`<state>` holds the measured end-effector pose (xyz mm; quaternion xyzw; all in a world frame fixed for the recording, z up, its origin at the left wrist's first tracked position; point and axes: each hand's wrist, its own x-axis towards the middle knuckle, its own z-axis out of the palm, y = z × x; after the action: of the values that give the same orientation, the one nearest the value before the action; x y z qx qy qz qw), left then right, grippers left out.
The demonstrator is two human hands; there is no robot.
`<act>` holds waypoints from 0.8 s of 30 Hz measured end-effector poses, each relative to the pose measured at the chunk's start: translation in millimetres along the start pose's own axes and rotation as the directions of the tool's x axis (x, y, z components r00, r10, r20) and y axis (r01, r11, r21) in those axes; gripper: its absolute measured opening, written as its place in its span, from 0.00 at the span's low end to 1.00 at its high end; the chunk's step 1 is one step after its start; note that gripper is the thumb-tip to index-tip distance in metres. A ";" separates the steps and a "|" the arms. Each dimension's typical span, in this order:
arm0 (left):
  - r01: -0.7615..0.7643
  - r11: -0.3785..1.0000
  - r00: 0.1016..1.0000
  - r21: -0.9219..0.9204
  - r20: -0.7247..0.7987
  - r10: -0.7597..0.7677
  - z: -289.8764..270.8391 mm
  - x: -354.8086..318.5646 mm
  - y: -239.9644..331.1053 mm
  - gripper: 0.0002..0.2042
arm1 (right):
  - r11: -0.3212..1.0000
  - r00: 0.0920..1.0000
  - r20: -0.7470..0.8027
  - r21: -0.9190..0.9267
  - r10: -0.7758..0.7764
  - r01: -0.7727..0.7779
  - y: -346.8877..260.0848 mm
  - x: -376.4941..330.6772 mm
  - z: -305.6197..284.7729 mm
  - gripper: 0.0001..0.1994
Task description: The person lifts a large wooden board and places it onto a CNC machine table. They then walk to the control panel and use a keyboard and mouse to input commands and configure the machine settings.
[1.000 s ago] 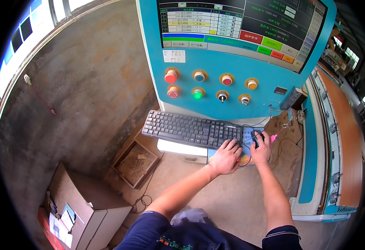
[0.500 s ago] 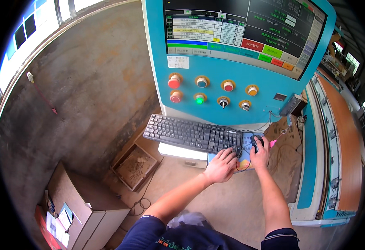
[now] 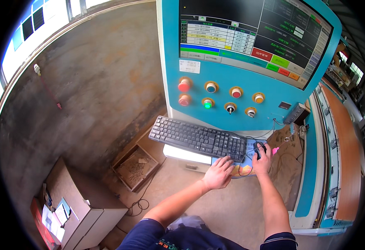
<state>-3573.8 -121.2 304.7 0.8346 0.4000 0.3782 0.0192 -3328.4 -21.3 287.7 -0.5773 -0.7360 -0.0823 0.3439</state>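
Note:
My right hand is closed over a black computer mouse, which rests on a printed blue mouse pad. Just to its left, my left hand lies palm down with the fingers stretched out. Its fingertips are at the front right edge of a black keyboard, by the number keys; whether they touch it I cannot tell. The keyboard sits tilted on a white shelf below a teal control panel. A lit screen with a table and coloured buttons fills the panel's upper part.
Red, blue, yellow and lit green buttons and switches stick out of the panel. On the floor are a wooden tray with debris and a black cable. A cabinet with papers stands left; a machine bed runs along the right.
My left hand has drawn back slightly from the number keys to the keyboard's front edge. The pointer on the screen has moved left. The whole view has shifted a little; my right hand stays on the mouse.

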 end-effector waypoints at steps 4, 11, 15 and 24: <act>0.005 1.000 1.000 -0.007 -0.020 -0.005 -0.5 -2.8 -1.6 0.20 | 0.999 1.000 0.013 0.033 0.023 -0.023 -3.3 1.3 -1.7 0.22; 0.013 1.000 0.999 -0.022 -0.039 -0.014 0.9 -4.6 -2.8 0.20 | 0.996 0.999 0.007 0.073 0.042 -0.042 -8.3 2.7 -5.5 0.21; 0.016 1.000 0.999 -0.027 -0.044 -0.017 -0.4 -4.1 -1.7 0.19 | 0.998 0.999 0.008 0.050 0.042 -0.042 -7.2 2.0 -5.3 0.21; 0.029 0.999 0.997 -0.027 -0.075 -0.031 3.1 -3.4 -6.8 0.17 | 0.999 0.999 -0.022 0.037 0.027 -0.026 -6.0 1.2 -3.5 0.21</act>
<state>-3577.6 -118.1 298.0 0.8133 0.4081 0.4143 0.0203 -3332.5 -24.1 292.8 -0.5797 -0.7257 -0.0709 0.3636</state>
